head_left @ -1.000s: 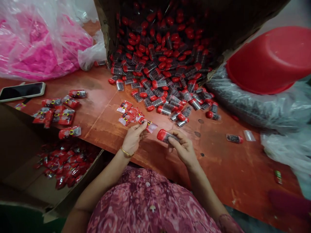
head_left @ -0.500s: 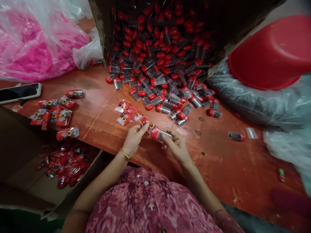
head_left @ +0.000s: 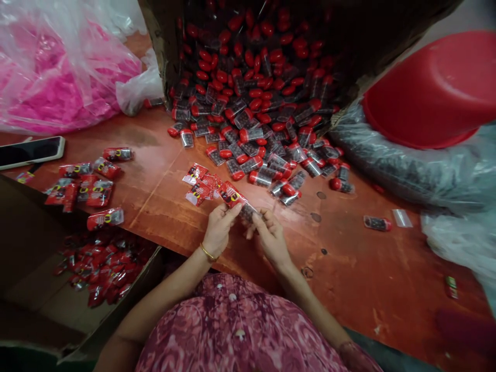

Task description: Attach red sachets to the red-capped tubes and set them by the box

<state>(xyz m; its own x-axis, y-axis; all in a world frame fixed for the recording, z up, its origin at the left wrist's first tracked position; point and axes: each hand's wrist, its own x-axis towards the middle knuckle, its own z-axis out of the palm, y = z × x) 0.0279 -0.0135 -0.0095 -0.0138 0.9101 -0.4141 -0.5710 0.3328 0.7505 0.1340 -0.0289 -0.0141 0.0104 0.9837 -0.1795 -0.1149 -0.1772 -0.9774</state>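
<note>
Between both hands is a small clear container with dark contents and a red printed label (head_left: 231, 195), its label end pointing up and left. My left hand (head_left: 219, 230), with a gold bangle at the wrist, pinches its middle with the thumb on top. My right hand (head_left: 271, 237) closes on the lower right end, partly covering it. Just beyond the left hand lie several flat red printed labels (head_left: 199, 182). Behind them is a heap of clear containers with red caps (head_left: 253, 133), spilling from a large cardboard box (head_left: 160, 51).
Several labelled containers (head_left: 99, 192) lie at left, above an open box (head_left: 135, 305) of more. A phone (head_left: 31, 152) and a bag of pink pieces (head_left: 58, 88) are farther left. At right are a red tub (head_left: 430, 93) on a filled bag (head_left: 387, 160) and one loose container (head_left: 377, 223).
My right hand has moved left, closer to my left hand. The left hand has shifted right along the container, so more of its red label end shows.
</note>
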